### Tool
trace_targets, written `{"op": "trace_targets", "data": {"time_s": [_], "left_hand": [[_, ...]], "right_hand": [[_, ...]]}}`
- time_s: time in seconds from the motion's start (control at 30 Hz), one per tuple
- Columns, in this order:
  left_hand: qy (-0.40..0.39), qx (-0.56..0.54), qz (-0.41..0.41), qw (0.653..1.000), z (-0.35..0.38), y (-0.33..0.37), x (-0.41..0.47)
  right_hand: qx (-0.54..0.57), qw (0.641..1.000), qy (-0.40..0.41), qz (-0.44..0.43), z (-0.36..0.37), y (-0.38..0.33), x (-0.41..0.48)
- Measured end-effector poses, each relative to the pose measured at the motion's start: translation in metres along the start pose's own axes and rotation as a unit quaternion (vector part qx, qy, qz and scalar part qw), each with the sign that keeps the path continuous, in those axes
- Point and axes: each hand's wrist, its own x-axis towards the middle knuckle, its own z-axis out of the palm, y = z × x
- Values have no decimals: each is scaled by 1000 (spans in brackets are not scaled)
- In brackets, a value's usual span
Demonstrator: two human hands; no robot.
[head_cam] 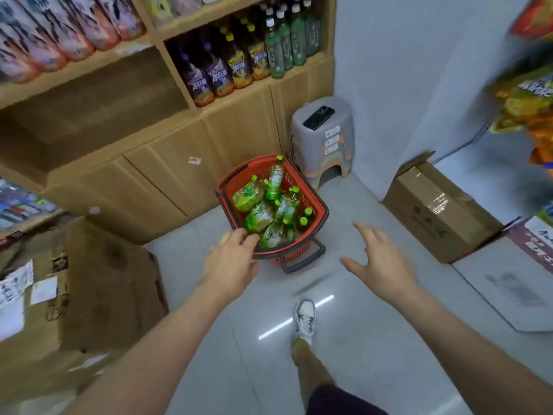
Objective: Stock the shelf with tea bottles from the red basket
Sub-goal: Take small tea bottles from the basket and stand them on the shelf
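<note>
Tea btls point(258, 218) jumbled; long axes mixed.

Small retail shop, narrow aisle. Wooden shelving point(98, 59) lined with rows of labelled drink bottles point(221, 73), labels facing out. Bright snack packets point(522, 97) at far right. Red shopping basket point(314, 196) of green-capped tea bottles point(260, 217) on tiled floor point(359, 324). Taped cardboard cartons point(437, 211) left and right of aisle

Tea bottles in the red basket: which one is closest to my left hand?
The bottle lying at the near end of the red basket, right beside your left hand; every other one sits farther back, toward the stool.
</note>
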Motion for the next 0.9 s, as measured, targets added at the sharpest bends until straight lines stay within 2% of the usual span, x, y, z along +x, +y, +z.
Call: {"op": "trace_targets", "data": {"time_s": [0.1, 0.23, 0.43, 0.57, 0.73, 0.9], "left_hand": [[-22, -22, 27, 999, 25, -22, 85], [-58, -62, 66, 994, 69, -44, 191], [-119, -117, 109, 980, 148, -60, 295], [-155, -149, 144, 966, 201, -69, 345], [-192, -185, 180, 947, 247, -87, 380], [-226, -189, 217, 931, 268, -105, 411]], "right_hand": [[92, 992, 4, 89, 39, 0, 75], [189, 962, -1, 199, 99, 3, 172], [238, 937, -16, 256, 178, 12, 275], [215, 938, -2, 271, 227, 16, 325], [100, 956, 17, 275, 279, 11, 359], [5, 949, 21, 315, 313, 11, 376]]}}
